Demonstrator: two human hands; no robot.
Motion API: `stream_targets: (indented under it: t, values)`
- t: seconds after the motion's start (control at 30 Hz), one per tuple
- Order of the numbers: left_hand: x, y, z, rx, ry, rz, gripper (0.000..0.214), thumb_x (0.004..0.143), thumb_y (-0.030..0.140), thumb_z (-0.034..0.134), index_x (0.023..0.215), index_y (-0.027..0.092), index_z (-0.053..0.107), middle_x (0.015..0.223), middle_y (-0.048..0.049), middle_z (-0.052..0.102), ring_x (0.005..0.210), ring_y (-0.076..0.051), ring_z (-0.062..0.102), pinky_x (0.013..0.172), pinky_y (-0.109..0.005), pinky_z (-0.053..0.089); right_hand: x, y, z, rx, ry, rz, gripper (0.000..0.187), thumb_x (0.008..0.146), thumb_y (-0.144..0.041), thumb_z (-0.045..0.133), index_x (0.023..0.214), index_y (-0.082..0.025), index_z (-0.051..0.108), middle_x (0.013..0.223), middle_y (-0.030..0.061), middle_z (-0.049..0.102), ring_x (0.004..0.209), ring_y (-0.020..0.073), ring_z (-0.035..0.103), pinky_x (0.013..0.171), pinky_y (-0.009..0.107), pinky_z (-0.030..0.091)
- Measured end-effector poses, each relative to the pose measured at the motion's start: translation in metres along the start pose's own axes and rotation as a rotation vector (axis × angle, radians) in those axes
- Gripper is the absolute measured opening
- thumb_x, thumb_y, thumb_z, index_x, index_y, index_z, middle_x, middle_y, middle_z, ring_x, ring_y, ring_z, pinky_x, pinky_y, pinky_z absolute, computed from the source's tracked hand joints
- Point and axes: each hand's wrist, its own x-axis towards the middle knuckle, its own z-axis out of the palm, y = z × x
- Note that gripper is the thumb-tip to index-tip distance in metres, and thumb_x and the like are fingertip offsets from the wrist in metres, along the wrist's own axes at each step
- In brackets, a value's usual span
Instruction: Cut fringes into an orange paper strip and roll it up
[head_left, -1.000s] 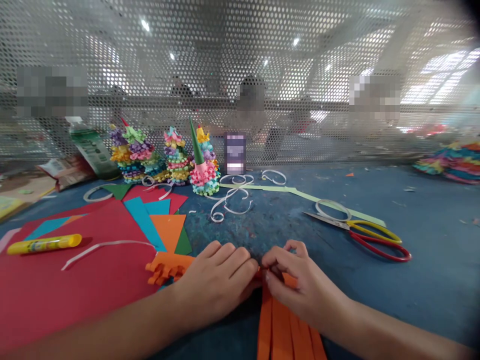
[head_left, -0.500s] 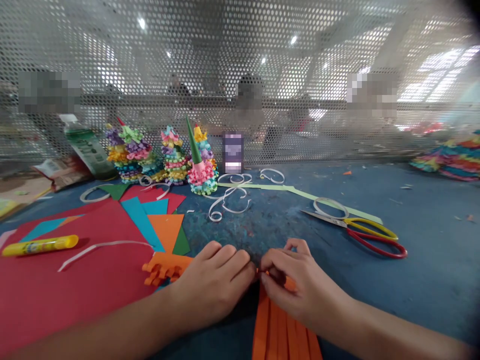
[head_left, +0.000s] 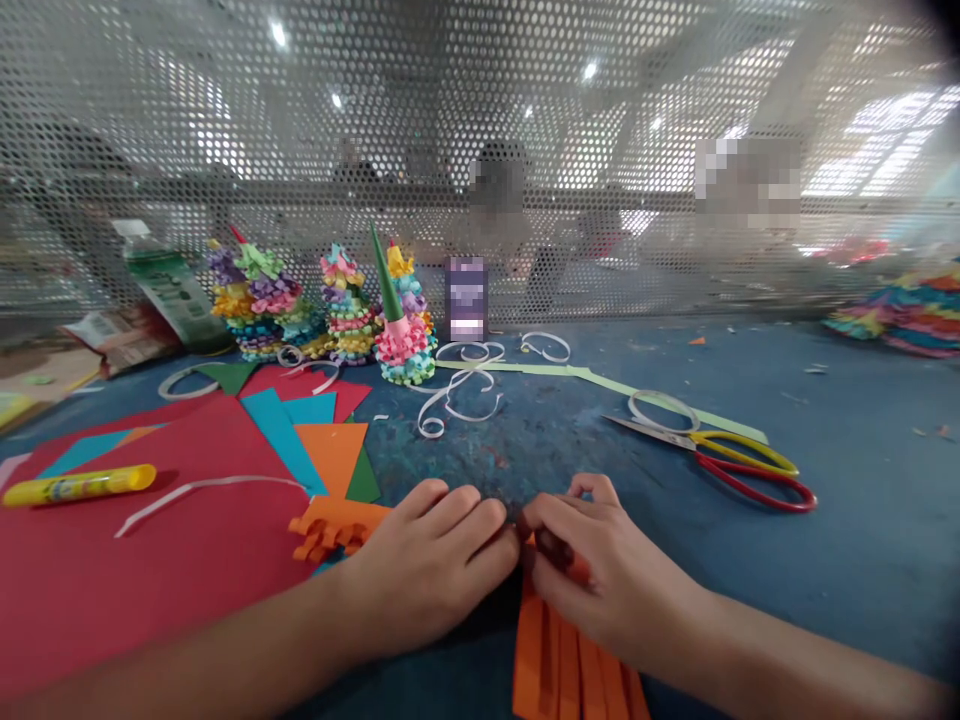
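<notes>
Left hand point(head_left: 427, 565): grip curled, pressed against the paper's top end, cannot tell if clamped | Right hand point(head_left: 600, 570): grip clamped on the orange slit paper point(head_left: 559, 660) | Paper: lying on the blue counter point(head_left: 847, 570), below the right hand | Nearby: red card point(head_left: 150, 570) left, scissors point(head_left: 742, 462) right

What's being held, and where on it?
Orange strip-cut paper, pinched at its top end by the right hand; the left hand meets it there, but any contact is hidden.
</notes>
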Motion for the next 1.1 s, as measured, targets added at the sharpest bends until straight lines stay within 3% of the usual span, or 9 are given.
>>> stream_targets:
  t: [0.2, 0.4, 0.67, 0.93, 1.1]
  values:
    - [0.0004, 0.0022, -0.0004, 0.050, -0.003, 0.009, 0.025, 0.096, 0.015, 0.036, 0.102, 0.014, 0.060, 0.104, -0.0046, 0.061, 0.094, -0.020, 0.050, 0.080, -0.036, 0.034, 0.0016, 0.0022, -0.0002, 0.021, 0.016, 0.013, 0.013, 0.076, -0.006, 0.044, 0.071, -0.018, 0.045, 0.055, -0.0086, 0.042, 0.050, 0.0081, 0.032, 0.077, 0.034, 0.032]
    - [0.0019, 0.0017, -0.0015, 0.025, -0.011, 0.038, 0.027, 0.096, 0.014, 0.032, 0.103, 0.014, 0.059, 0.102, -0.0047, 0.061, 0.092, -0.021, 0.050, 0.080, -0.036, 0.034, 0.0009, -0.0002, 0.0000, 0.116, -0.056, 0.173, 0.013, 0.076, -0.011, 0.047, 0.067, -0.020, 0.045, 0.056, -0.0031, 0.047, 0.068, 0.0166, 0.042, 0.066, 0.029, 0.034]
    - [0.0004, 0.0005, 0.0005, 0.021, -0.054, 0.027, 0.028, 0.097, 0.014, 0.031, 0.103, 0.013, 0.058, 0.101, -0.0053, 0.060, 0.092, -0.021, 0.050, 0.080, -0.036, 0.034, 0.0008, 0.0039, -0.0003, -0.040, -0.009, -0.016, 0.011, 0.077, -0.008, 0.045, 0.074, -0.018, 0.047, 0.059, -0.0059, 0.049, 0.055, 0.0110, 0.038, 0.075, 0.033, 0.033]
    - [0.0012, 0.0012, 0.0046, 0.008, -0.081, 0.000, 0.020, 0.095, 0.016, 0.038, 0.102, 0.013, 0.057, 0.104, -0.0052, 0.059, 0.093, -0.021, 0.049, 0.082, -0.036, 0.034, 0.0026, 0.0053, 0.0024, 0.013, -0.008, 0.073, 0.013, 0.078, -0.010, 0.045, 0.069, -0.020, 0.047, 0.057, -0.0037, 0.048, 0.063, 0.0149, 0.046, 0.066, 0.028, 0.035]
    - [0.0008, 0.0010, 0.0034, 0.013, -0.063, 0.022, 0.021, 0.095, 0.014, 0.036, 0.100, 0.014, 0.056, 0.100, -0.0052, 0.059, 0.090, -0.020, 0.050, 0.078, -0.036, 0.035, 0.0016, 0.0032, -0.0003, 0.018, -0.002, 0.051, 0.014, 0.073, -0.006, 0.047, 0.068, -0.019, 0.046, 0.056, -0.0038, 0.048, 0.062, 0.0143, 0.045, 0.064, 0.027, 0.035]
